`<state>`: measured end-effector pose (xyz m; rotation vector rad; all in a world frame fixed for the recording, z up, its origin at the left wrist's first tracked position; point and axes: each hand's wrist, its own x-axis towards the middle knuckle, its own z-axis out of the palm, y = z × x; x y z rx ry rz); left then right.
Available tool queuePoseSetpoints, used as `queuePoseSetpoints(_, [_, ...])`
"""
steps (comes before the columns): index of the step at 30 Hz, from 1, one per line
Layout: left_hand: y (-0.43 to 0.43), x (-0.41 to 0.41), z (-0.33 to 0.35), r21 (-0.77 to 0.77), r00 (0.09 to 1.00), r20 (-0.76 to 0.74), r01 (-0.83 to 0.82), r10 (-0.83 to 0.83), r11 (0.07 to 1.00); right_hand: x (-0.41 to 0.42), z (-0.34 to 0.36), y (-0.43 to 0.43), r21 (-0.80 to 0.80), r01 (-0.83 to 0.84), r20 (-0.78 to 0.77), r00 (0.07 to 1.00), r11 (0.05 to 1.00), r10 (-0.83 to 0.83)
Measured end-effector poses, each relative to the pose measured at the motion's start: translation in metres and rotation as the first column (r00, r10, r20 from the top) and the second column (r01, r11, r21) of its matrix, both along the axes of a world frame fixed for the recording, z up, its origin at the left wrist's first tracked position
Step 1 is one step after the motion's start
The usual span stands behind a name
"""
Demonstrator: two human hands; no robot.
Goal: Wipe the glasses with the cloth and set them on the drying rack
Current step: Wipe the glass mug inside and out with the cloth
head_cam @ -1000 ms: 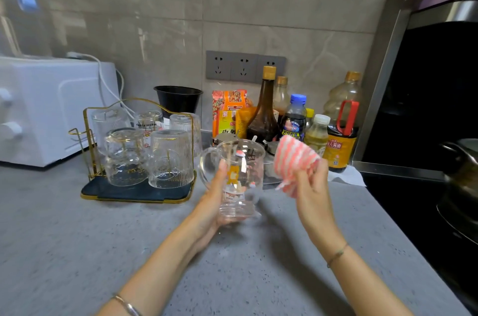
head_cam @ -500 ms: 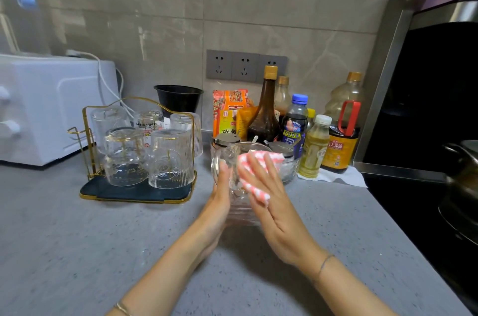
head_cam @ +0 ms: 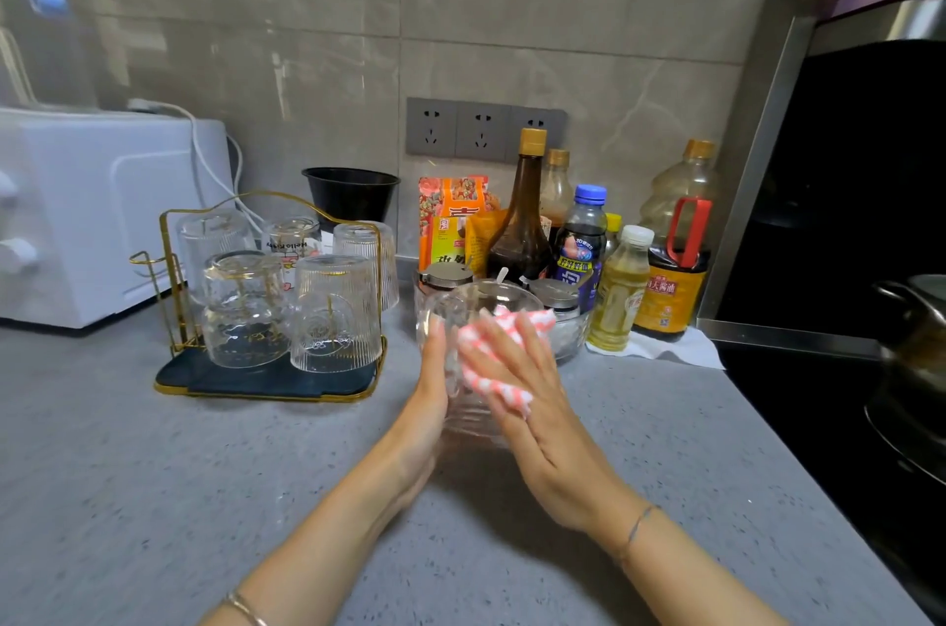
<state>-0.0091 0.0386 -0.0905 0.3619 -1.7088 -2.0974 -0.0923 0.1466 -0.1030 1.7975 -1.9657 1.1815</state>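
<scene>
Counter (head_cam: 153, 497) first: grey, speckled, carrying the lot. Far left sits a white appliance (head_cam: 92, 215), out of the action. Beside it is the rack (head_cam: 266, 397), gold wire on a dark tray, and five glasses (head_cam: 335, 313) stand on it upside down, mouths down so they can drain, I'd say. Against the wall there's a huddle of bottles (head_cam: 522, 226), parked well back from the working space. Now the centre: one clear glass (head_cam: 476, 308), upright, just right of the rack and in front of the bottles; whether its base touches the counter I cannot tell. The left hand (head_cam: 427, 400) lies up its left side as a brace. What shows of that hand is straight, but whether the far fingers wrap round the back I cannot tell. The right hand (head_cam: 542, 420) is flat with fingers spread, gripping nothing, pressing the cloth (head_cam: 512, 392) onto the glass's near right wall. A spread palm covers more surface, and the left gives it something to push against. The cloth is pink-and-white, bunched under those fingers. This is the wiping step, by my reading, and the glass is not yet on the rack, where room looks tight with five on it already.
</scene>
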Motion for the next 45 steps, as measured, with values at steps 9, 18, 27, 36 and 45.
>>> queuePoseSetpoints(9, [0.004, -0.009, -0.009, 0.060, 0.990, -0.044, 0.138, -0.135, 0.989, -0.010, 0.013, 0.005, -0.153, 0.157, 0.144, 0.980, 0.976, -0.135])
queuePoseSetpoints(18, [-0.004, -0.003, -0.002, 0.137, 0.992, -0.107, -0.055, 0.071, 0.989, 0.016, 0.010, 0.007, -0.129, -0.140, 0.089, 0.984, 0.982, 0.152])
queuePoseSetpoints(27, [0.000, 0.002, 0.006, 0.188, 0.992, -0.127, 0.031, -0.007, 0.982, 0.011, -0.006, 0.001, -0.184, -0.045, 0.005, 0.999, 0.982, 0.047])
queuePoseSetpoints(36, [0.002, 0.004, 0.005, 0.296, 0.990, -0.126, 0.104, -0.069, 0.950, 0.013, -0.007, -0.003, -0.173, -0.008, -0.088, 0.996, 0.985, -0.008])
queuePoseSetpoints(45, [0.006, 0.001, 0.001, 0.269, 0.988, -0.122, 0.122, -0.092, 0.955, 0.002, 0.010, 0.001, -0.295, 0.099, -0.010, 0.994, 0.950, -0.106])
